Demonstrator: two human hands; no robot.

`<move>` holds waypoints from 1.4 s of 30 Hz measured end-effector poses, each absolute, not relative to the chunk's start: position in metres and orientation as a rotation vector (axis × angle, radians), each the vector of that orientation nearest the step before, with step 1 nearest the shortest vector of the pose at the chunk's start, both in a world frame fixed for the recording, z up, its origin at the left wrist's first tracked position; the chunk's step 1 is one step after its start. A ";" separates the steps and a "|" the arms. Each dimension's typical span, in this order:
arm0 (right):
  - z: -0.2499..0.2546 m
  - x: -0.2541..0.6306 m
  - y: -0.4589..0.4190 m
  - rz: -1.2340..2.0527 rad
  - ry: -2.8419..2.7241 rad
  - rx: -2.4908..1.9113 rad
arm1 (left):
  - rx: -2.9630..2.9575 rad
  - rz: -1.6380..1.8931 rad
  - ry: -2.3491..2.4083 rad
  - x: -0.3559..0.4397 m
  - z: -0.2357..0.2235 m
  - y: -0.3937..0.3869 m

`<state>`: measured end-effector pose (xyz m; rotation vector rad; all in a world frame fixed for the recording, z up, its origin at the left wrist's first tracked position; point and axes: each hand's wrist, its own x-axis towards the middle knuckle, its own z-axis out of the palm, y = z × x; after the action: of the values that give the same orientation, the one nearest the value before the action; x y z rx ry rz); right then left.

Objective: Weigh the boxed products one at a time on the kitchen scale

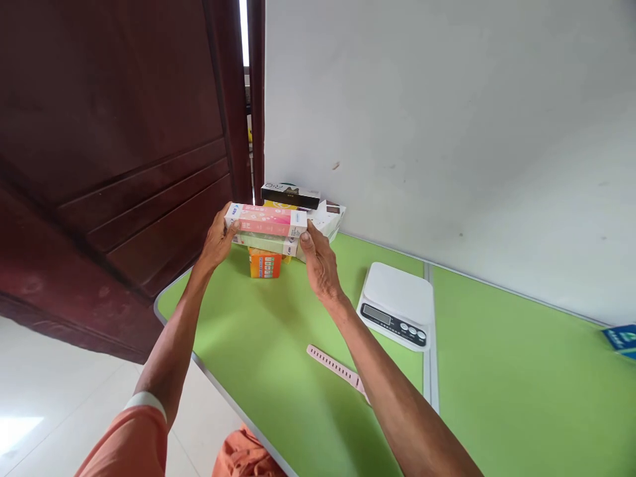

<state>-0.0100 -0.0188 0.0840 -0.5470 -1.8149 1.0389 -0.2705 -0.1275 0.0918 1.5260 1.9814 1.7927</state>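
Both hands grip a long pink and white box (268, 220) by its ends, above the far left part of the table. My left hand (218, 238) is closed on its left end, thumb on the front side. At the other end, my right hand (319, 258) is closed with the thumb at the corner. Directly beneath the pink box is a similar pale green box (265, 243); whether the fingers also hold it cannot be seen. Below and behind these stand an orange box (265, 264), a black and white box (291, 195) and a white plastic package (328, 218).
A white digital kitchen scale (397, 298) rests on the green table (521, 371) to the right. A pink watch strap (335, 364) lies near my right forearm. The blue box (622, 339) is at the right edge. A dark red door (114, 132) and pale wall (447, 119) border the table.
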 end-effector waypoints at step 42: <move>0.065 0.073 -0.016 1.025 -1.827 -0.685 | 2.421 1.643 1.764 -0.107 0.101 -0.087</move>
<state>0.0733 -0.0162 0.0648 -0.6854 -1.8269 1.0248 -0.1070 -0.0874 0.1015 2.4215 1.7640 1.6430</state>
